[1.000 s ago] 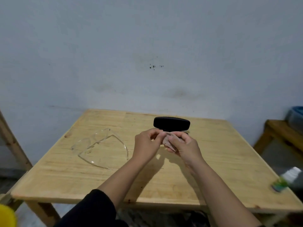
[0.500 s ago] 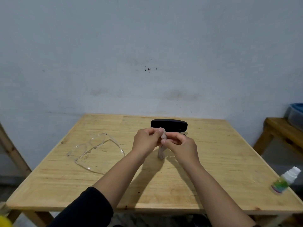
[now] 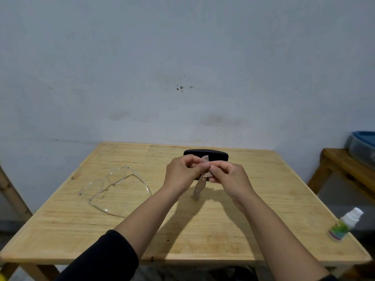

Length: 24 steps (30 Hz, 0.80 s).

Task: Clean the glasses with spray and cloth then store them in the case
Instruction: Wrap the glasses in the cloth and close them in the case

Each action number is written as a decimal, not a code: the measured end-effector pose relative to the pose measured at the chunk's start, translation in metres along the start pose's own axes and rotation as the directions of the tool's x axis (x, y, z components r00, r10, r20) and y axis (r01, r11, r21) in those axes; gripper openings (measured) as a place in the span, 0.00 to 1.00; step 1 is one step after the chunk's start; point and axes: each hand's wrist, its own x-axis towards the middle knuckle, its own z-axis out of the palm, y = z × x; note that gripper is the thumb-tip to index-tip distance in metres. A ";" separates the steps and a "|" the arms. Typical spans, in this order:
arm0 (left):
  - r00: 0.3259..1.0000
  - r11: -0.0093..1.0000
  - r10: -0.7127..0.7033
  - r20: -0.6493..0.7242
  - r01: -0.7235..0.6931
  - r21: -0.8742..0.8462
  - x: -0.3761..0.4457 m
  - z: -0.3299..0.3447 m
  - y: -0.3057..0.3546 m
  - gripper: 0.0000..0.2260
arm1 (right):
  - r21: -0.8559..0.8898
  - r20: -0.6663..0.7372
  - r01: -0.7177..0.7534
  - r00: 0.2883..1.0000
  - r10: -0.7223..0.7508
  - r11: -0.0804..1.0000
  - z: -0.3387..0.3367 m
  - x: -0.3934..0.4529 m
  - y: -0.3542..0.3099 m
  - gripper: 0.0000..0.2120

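Observation:
Clear-framed glasses [image 3: 113, 187] lie unfolded on the left half of the wooden table [image 3: 263, 203]. A black closed case [image 3: 215, 155] lies toward the far edge, partly hidden behind my hands. Above the table's middle, my left hand [image 3: 180, 172] and my right hand [image 3: 229, 177] both pinch the top of a small beige cloth [image 3: 199, 186], which hangs down between them with its lower end near the tabletop. A small spray bottle [image 3: 345, 225] with a white cap and a green label stands at the table's right edge.
A grey-blue wall rises right behind the table. To the right stands a lower wooden bench [image 3: 349, 169] with a blue-lidded plastic box [image 3: 363, 147] on it. A wooden post [image 3: 12, 197] leans at the far left.
The cloth, bunched between my fingers a second ago, now hangs down lengthwise from both hands. My hands stayed in nearly the same place. The camera view shifted slightly.

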 end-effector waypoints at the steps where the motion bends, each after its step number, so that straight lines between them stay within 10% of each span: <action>1: 1.000 1.000 0.013 0.002 -0.013 0.008 0.001 0.000 0.001 0.05 | 0.013 0.011 -0.013 1.000 0.013 1.000 -0.003 0.001 0.000 0.08; 18: 0.981 0.941 -0.080 0.177 0.133 -0.312 0.003 -0.002 0.015 0.07 | 0.381 0.018 -0.075 0.997 0.073 0.922 -0.015 -0.001 -0.012 0.11; 24: 0.997 0.991 0.051 0.053 -0.058 0.123 0.009 -0.010 0.004 0.05 | 0.343 0.034 -0.068 0.998 0.060 0.937 -0.021 0.000 -0.010 0.10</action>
